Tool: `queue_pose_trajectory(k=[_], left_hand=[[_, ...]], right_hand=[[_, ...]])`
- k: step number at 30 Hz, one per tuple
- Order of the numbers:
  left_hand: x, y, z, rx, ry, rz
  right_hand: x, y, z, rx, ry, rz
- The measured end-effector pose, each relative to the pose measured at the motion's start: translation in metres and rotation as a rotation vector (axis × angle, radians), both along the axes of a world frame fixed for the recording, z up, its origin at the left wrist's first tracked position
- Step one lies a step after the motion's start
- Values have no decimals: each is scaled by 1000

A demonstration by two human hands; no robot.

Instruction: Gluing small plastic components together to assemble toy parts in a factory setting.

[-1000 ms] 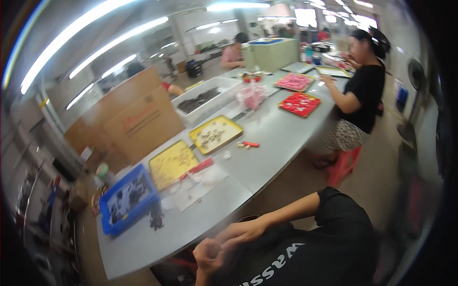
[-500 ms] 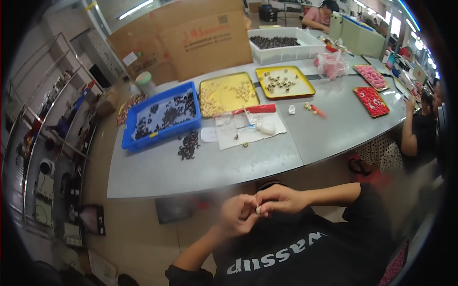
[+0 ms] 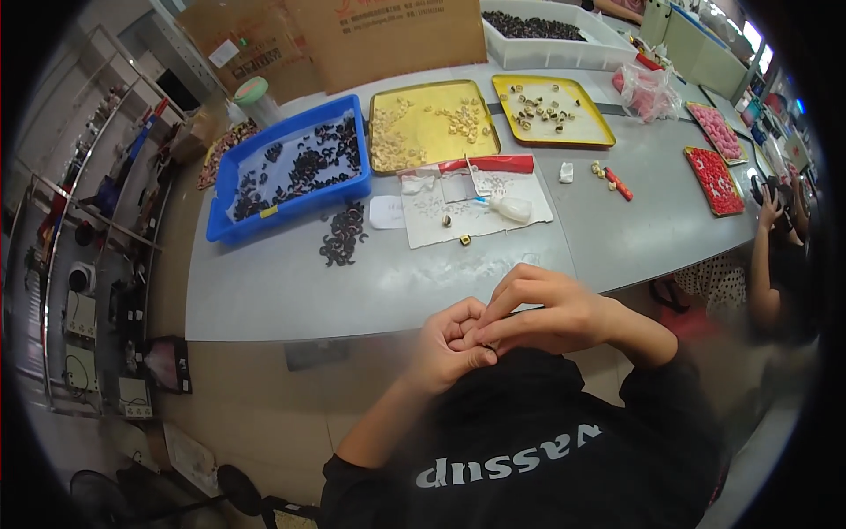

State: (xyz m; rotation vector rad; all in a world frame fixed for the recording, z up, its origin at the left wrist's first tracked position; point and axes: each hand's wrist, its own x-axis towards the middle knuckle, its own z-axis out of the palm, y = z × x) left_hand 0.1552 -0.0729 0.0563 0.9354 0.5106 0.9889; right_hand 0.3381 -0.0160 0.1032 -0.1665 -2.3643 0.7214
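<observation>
My left hand [image 3: 451, 346] is closed at the table's near edge, its thumb and fingers pinched together. Over it lies my right hand [image 3: 548, 310], fingertips pressed to the left's fingertips. Whatever small piece sits between them is covered by the fingers; only a dark speck shows near the left thumb. Beyond the hands, a white sheet [image 3: 423, 231] carries a squeeze bottle [image 3: 511, 208] with a blue tip and a small dark ring-like piece [image 3: 447, 221]. A gold ring-like piece [image 3: 465, 239] rests at the sheet's near edge.
Left of the sheet are a pile of dark curved pieces [image 3: 342, 236] and a blue tray [image 3: 291, 220] of similar ones. Behind stand two yellow trays [image 3: 432, 92] [image 3: 564, 137], a cardboard box [image 3: 397, 53] and a white bin [image 3: 564, 57]. Trays of red [image 3: 714, 181] and pink pieces [image 3: 716, 132] lie right.
Both hands have risen toward the table edge, and the right fingers now reach over the left. The small pale piece seen between the fingertips is now hidden. The view has tilted downward.
</observation>
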Motion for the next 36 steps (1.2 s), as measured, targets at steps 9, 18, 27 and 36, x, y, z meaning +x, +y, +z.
queue_pose_trajectory(k=[9, 18, 27, 36], left_hand=[[1, 18, -22, -103, 5, 24], [8, 23, -34, -230, -135, 50], [6, 25, -36, -295, -33, 63], [19, 18, -55, -339, -142, 102]], right_hand=[[1, 15, -27, -176, 99, -143], [-2, 24, -35, -60, 98, -192], [-2, 27, -41, -58, 90, -190], [6, 24, -57, -61, 13, -232]])
